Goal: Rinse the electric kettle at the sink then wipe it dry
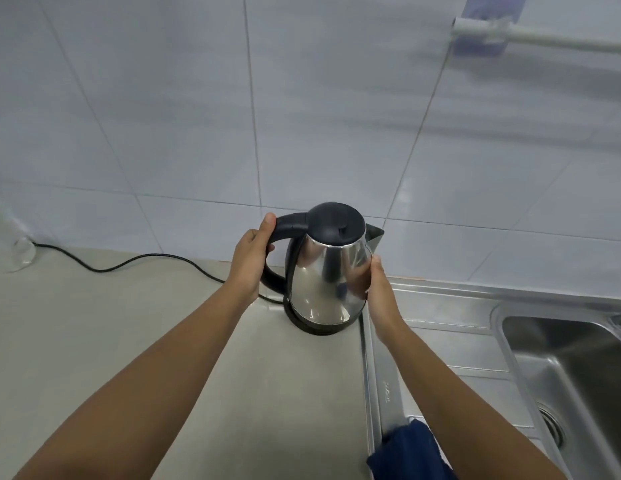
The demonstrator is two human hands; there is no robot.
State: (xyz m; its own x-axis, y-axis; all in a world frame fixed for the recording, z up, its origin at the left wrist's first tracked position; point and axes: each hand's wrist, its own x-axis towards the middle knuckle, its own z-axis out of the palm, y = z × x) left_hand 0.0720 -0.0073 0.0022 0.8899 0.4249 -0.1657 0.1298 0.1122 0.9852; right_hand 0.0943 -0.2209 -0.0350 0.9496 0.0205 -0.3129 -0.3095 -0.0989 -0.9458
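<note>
Stainless-steel electric kettle [328,282] standing upright on its black power base [314,328], lid shut, on the beige countertop [129,341] just beside the sink's steel drainboard [440,323]. Left hand [251,261] wrapped round the black handle [288,224], fingers curled closed, thumb on top. Right hand [380,296] laid flat against the steel body, fingers pressed together; fingertips hidden behind the kettle. Black cord [129,263] trailing from the base to the tiled wall. Judged the opening step: lifting off the base, rinsing not yet begun. Next: straight lift clear of the base, carry right over the sink basin [572,375], lid opened. Blue cloth [411,452] waiting on the drainboard for drying
</note>
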